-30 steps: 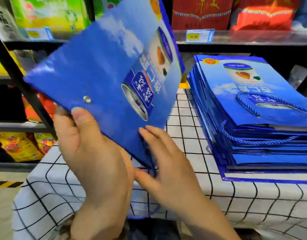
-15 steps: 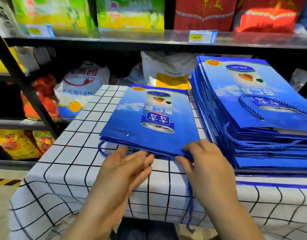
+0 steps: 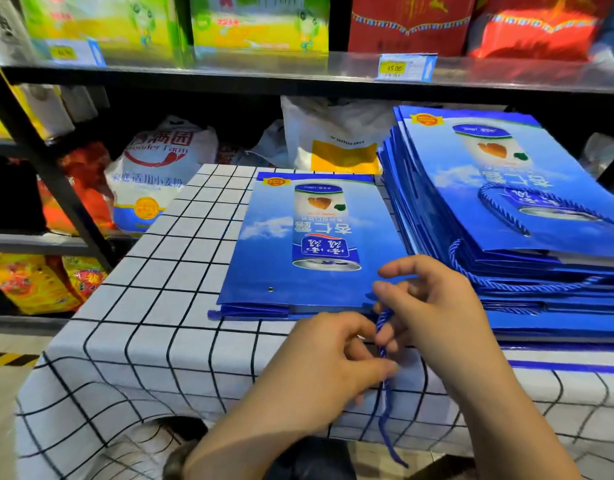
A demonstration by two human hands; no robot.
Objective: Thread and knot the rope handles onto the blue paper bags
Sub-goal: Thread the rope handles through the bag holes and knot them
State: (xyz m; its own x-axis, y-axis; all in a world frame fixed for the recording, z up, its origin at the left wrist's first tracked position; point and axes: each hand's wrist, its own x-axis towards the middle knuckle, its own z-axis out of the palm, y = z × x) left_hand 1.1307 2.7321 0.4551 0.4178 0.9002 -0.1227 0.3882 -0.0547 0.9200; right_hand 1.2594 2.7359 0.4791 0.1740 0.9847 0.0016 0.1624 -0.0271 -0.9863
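Observation:
A flat blue paper bag point(image 3: 309, 251) lies on the checked tablecloth, its open edge toward me, one metal eyelet point(image 3: 271, 289) showing near the left. A blue rope point(image 3: 381, 337) comes out at the bag's right front corner and hangs down over the table's edge. My left hand point(image 3: 326, 362) pinches the rope just below the bag. My right hand point(image 3: 433, 306) holds the same rope higher up, fingers curled round it at the bag's corner. A short rope end point(image 3: 213, 315) pokes out at the bag's left front corner.
A tall stack of blue bags point(image 3: 527, 237) with rope handles stands at the right, touching the flat bag. The table point(image 3: 167, 271) wears a white cloth with black grid lines. Black shelving point(image 3: 229, 74) with boxes and flour sacks stands behind and left.
The bag was held up in both hands, then laid flat on the cloth. Both hands have since left its front edge and taken hold of the rope at its right corner.

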